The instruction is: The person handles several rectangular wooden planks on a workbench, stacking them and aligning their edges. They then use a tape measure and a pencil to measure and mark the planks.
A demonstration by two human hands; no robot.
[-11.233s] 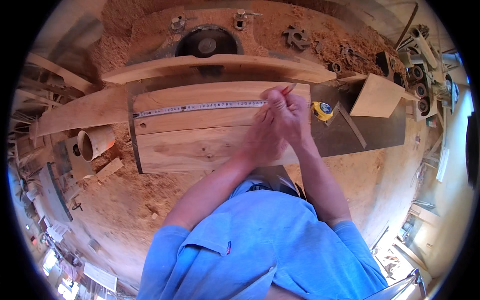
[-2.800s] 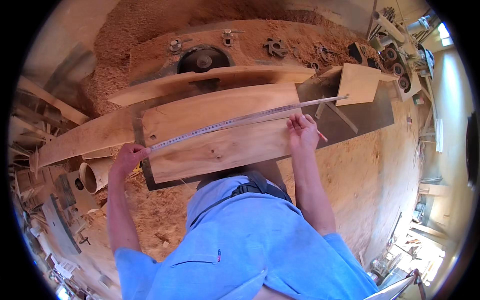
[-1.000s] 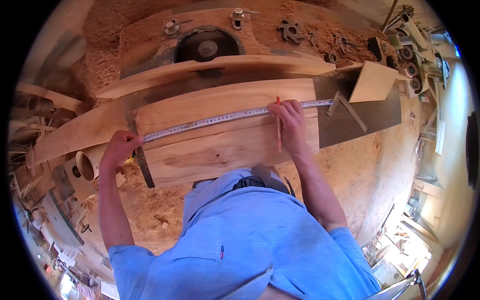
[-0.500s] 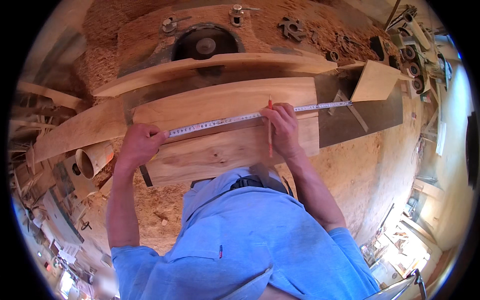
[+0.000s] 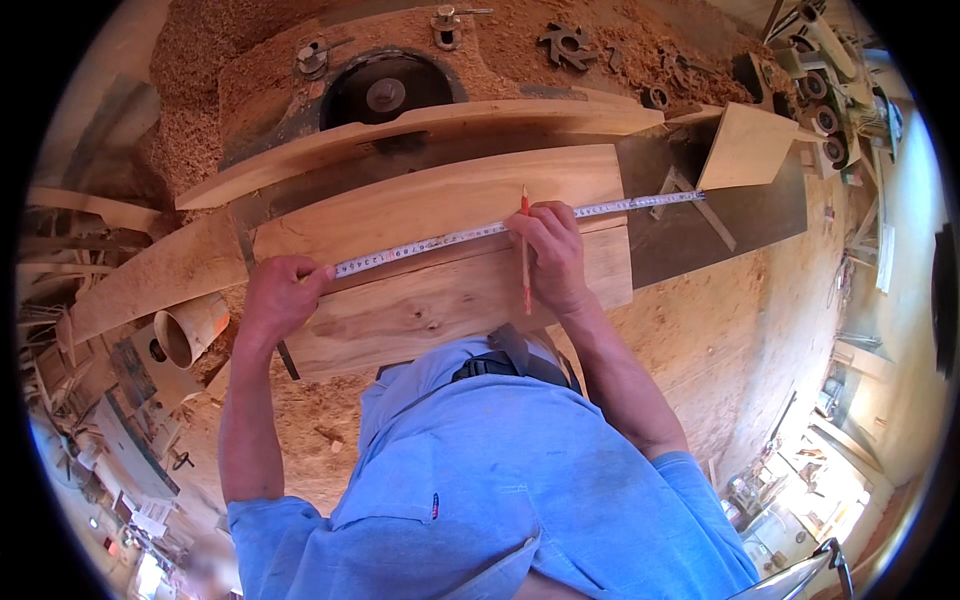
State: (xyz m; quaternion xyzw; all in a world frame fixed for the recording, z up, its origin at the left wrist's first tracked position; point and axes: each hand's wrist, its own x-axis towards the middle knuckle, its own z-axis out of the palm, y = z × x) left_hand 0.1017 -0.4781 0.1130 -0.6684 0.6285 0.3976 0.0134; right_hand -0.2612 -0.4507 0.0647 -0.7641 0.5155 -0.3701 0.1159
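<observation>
Two pale wooden boards lie edge to edge before me, the far board (image 5: 400, 210) and the near board (image 5: 450, 305), which has small knots. My left hand (image 5: 283, 298) is closed round the tape measure (image 5: 430, 243) at the boards' left end; its fingers hide most of the case. The white blade runs out to the right across the boards and past their right end. In my closed right hand (image 5: 555, 258) is a red pencil (image 5: 526, 285), upright between the fingers. That hand's fingertips also touch the blade near the boards' right part.
Beyond the boards, a curved wooden piece (image 5: 430, 122) lies before a round machine opening (image 5: 385, 95) amid sawdust. A toothed cutter head (image 5: 567, 46) sits farther off. At right are a wooden square (image 5: 705, 210) and an angular board (image 5: 750, 147). A pipe end (image 5: 190, 330) opens at left.
The whole scene has shifted slightly left and upward in the view. Both hands keep their grips, and the tape stays stretched over the boards.
</observation>
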